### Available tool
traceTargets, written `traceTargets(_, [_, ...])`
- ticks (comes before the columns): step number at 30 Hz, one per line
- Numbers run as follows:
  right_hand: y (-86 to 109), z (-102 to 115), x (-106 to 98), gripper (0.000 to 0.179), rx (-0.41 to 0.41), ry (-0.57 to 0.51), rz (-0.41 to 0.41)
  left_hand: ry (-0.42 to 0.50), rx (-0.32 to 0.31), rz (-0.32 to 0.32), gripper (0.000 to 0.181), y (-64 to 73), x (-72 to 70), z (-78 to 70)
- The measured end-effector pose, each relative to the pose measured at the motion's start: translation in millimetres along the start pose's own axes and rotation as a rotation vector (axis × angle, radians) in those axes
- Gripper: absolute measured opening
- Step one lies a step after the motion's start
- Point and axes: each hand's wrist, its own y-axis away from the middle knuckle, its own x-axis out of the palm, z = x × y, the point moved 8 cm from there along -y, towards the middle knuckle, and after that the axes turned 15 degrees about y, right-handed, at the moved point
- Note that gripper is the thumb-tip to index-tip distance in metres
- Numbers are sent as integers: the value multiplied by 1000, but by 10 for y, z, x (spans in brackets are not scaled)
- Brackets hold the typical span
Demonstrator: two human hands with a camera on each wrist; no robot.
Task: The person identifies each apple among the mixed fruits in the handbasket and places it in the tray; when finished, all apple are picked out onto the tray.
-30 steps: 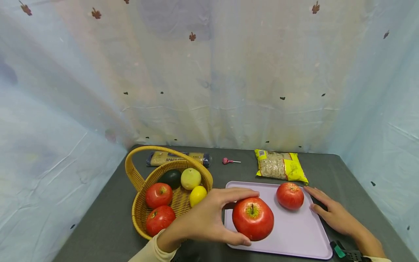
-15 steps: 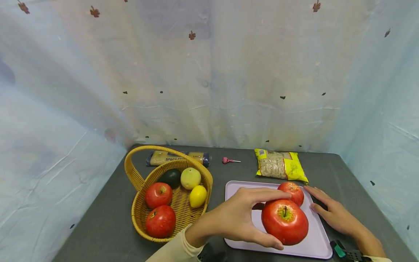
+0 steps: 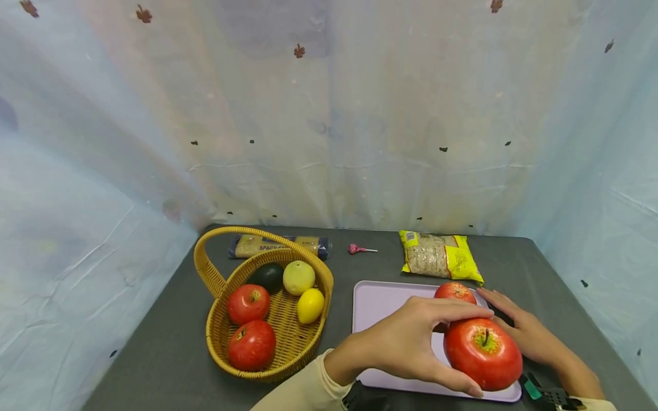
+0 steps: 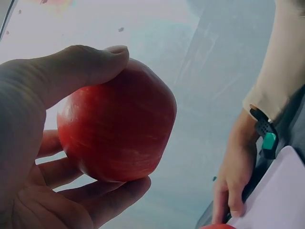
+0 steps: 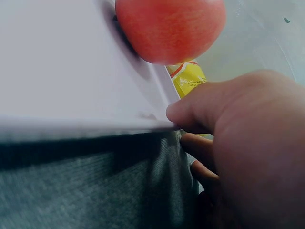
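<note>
My left hand (image 3: 411, 342) grips a red apple (image 3: 483, 351), thumb on one side and fingers on the other, in the air over the right part of a pale lilac tray (image 3: 377, 297). The left wrist view has this apple (image 4: 121, 124) close up, between thumb and fingers. A second red apple (image 3: 454, 291) sits on the tray, partly covered by the left hand in the head view. My right hand (image 3: 534, 337) lies at the tray's right edge with fairly straight fingers; in the right wrist view its thumb (image 5: 183, 112) touches the rim.
A yellow wicker basket (image 3: 288, 374) on the left holds two red apples (image 3: 252, 345), a lemon (image 3: 311, 306), a pale yellow-green round fruit (image 3: 299, 278) and a dark avocado (image 3: 268, 278). Behind are spaghetti (image 3: 252, 245), a lollipop (image 3: 354, 249) and a yellow bag (image 3: 437, 257).
My left hand has carried the apple rightward across the tray, and it now overlaps the second apple and part of the right hand in the head view. The right hand stays at the rim.
</note>
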Motion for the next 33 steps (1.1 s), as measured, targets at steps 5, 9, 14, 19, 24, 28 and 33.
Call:
traceTargets(5, [-19,-4,-23,67,-13,14,-12,-18,3,-9,88,-43,42,120])
traceTargets(9, [-28,0,-33,67,-21,34,-15,-7,-24,-9,87,-72,85,256])
traceTargets(14, [-30,8,-31,67,-16,51,-8,-8,-85,-16,85,-105,138,466])
traceTargets(19, [-37,5,-30,66,-10,56,-8,-8,-171,-60,82,-114,196,720])
traceTargets(24, [-35,-10,-18,66,-8,61,-9,61,-261,-98,82,-111,301,982])
traceTargets(28, [-29,-28,1,67,-7,54,-7,2,-308,-97,83,-113,403,1122])
traceTargets(33, [-22,-30,8,66,-15,46,-17,-137,-333,-114,84,-109,470,1234])
